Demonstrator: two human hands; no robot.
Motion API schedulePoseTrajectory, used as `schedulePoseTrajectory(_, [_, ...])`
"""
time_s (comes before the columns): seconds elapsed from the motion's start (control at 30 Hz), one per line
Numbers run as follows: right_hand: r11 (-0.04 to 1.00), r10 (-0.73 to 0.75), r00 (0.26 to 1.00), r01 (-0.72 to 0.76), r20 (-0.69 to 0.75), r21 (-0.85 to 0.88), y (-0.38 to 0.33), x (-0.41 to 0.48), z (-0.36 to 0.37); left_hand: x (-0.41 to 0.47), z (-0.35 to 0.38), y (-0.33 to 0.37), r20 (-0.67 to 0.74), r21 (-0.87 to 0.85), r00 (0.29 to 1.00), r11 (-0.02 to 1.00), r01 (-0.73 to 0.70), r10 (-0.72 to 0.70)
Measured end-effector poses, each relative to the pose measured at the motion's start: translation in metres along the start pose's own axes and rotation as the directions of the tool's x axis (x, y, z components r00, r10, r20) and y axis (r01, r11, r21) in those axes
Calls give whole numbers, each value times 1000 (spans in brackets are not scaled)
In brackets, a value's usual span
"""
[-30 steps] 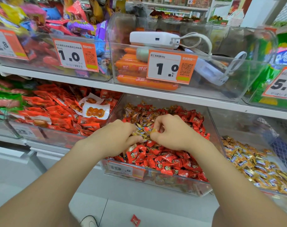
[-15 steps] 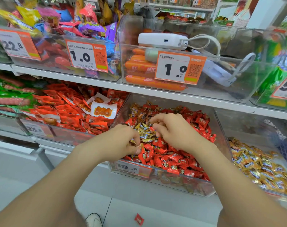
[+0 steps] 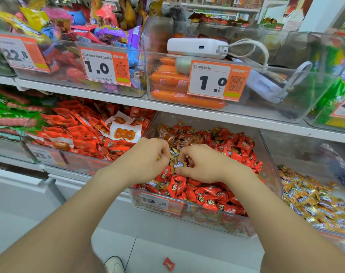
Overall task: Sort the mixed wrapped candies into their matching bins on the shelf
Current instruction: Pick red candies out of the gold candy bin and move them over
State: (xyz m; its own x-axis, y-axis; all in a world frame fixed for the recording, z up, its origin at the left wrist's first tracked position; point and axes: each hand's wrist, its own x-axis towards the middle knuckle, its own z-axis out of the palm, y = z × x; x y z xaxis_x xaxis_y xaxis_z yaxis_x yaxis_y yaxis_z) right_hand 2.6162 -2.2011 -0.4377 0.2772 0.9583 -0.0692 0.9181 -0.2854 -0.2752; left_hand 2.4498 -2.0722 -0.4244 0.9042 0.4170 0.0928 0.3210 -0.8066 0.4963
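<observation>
Both curled: left hand (image 3: 148, 160), right hand (image 3: 205, 166) pinch candies (image 3: 178, 165).

L grip (image 3: 148, 160), R grip (image 3: 204, 167) in candy bin (image 3: 217, 216); both pinching gold candies (image 3: 178, 165)

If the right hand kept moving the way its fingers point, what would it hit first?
Likely the gold candies between the hands, then the left hand close beyond. The right hand points leftward, pinching one gold candy; depth is unclear.
</observation>
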Motion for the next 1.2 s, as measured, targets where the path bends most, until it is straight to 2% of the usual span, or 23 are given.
schedulePoseTrajectory(0.13, [987,34,994,-16,-107,160,1,-6,-1,1,1,-1,-16,47,1000,999,-1,2])
schedulePoseTrajectory(0.33, [917,150,966,-55,-212,395,1,-17,-17,8,11,-8,-9,206,1000,978,-1,3])
schedulePoseTrajectory(0.4, [906,171,954,-54,-245,421,3,-19,-18,16,18,-15,1,292,1000,957,2,-2])
schedulePoseTrajectory(0.53, [932,158,947,-48,-281,360,6,-20,-17,31,25,-24,75,379,997,925,-27,-1])
schedulePoseTrajectory(0.67, [951,92,947,8,-308,309,12,-15,-8,39,23,-20,264,327,962,945,-21,-70])
schedulePoseTrajectory(0.77, [969,59,949,20,-309,247,12,-8,-2,43,23,-21,320,306,943,952,-7,-96])
schedulePoseTrajectory(0.9, [996,51,947,-25,-317,87,5,8,3,42,26,-21,254,274,962,961,30,-103])
schedulePoseTrajectory(0.93, [998,42,961,-29,-274,50,3,12,4,41,26,-20,234,256,966,966,43,-105])
schedulePoseTrajectory(1.0, [1000,22,995,-23,-99,-12,1,18,7,40,27,-17,200,224,975,973,51,-97])
schedulePoseTrajectory(1.07, [998,7,999,-4,47,-55,-1,18,10,37,26,-14,152,219,984,974,56,-91])
schedulePoseTrajectory(1.13, [998,-3,999,6,55,-61,-4,17,10,33,24,-11,118,199,988,978,70,-95])
schedulePoseTrajectory(1.2, [1000,-19,999,19,-28,-1,-5,16,8,29,20,-8,73,146,993,986,79,-90])
